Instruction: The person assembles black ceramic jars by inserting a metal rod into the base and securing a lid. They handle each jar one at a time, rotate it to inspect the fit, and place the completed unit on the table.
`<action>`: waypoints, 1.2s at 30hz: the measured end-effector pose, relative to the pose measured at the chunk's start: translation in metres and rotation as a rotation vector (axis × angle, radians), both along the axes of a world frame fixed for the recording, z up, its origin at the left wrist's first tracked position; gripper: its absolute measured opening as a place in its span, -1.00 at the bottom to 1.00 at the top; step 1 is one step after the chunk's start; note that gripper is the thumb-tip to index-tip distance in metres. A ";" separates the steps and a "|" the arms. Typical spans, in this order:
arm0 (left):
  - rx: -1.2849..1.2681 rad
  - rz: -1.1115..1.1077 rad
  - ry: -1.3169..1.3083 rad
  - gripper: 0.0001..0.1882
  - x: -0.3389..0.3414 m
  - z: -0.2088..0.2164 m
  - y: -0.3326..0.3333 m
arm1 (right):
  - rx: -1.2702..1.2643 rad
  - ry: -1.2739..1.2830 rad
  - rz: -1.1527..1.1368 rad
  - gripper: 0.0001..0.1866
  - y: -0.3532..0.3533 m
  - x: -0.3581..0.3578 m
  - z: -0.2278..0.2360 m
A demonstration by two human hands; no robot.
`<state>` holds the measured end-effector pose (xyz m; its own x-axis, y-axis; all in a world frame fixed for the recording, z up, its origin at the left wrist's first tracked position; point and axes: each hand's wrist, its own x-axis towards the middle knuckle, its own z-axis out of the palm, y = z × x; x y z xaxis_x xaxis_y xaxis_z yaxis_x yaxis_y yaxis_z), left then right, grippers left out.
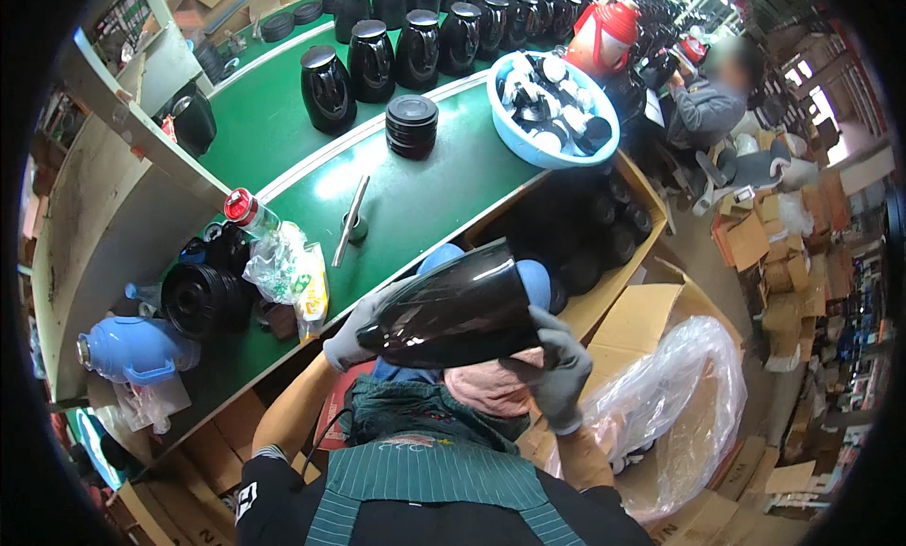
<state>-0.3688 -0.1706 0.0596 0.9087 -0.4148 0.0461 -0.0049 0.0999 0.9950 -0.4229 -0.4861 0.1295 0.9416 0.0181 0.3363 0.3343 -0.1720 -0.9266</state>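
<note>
The left hand [351, 336] curls its fingers against one end of a glossy black shell [453, 308], the right hand [562, 369] holds the other; steadying it seems the step underway. Beside the right fingers lies a pink cloth [483, 387], whether pinched cannot be told. The next move would call for even support. Beyond the fingers stand stacked black discs [411, 131], then black jugs [418, 50].

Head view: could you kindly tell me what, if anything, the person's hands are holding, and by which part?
A glossy black tapered shell: the left hand holds its narrower end, the right hand its wider end.
</note>
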 end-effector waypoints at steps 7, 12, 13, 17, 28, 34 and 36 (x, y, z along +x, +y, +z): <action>-0.398 -0.001 0.433 -0.33 -0.010 -0.069 0.028 | -0.348 -0.114 0.218 -0.59 0.032 0.019 0.032; -0.893 -0.037 0.745 -0.42 -0.014 -0.080 0.044 | -0.243 0.105 0.667 -0.65 0.039 0.075 0.027; -0.956 -0.035 0.725 -0.40 -0.013 -0.074 0.046 | -0.209 0.169 0.789 -0.68 0.039 0.095 0.021; -1.057 0.127 0.726 -0.39 -0.029 -0.078 0.052 | -0.042 0.360 0.438 -0.72 0.084 0.198 -0.010; -0.973 0.358 0.840 -0.38 -0.045 -0.087 0.049 | -1.091 0.182 -0.040 0.29 0.220 0.476 -0.138; -0.910 0.386 0.819 -0.37 -0.028 -0.087 0.044 | -0.987 -0.020 0.073 0.02 0.195 0.444 -0.155; -0.892 0.385 0.801 -0.37 -0.026 -0.088 0.037 | -1.018 -0.087 0.085 -0.02 0.187 0.414 -0.152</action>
<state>-0.3953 -0.1336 -0.0286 0.8662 -0.2255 -0.4460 0.3894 0.8638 0.3196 -0.0089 -0.2995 -0.0227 0.8970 0.3985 0.1914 0.4410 -0.8359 -0.3266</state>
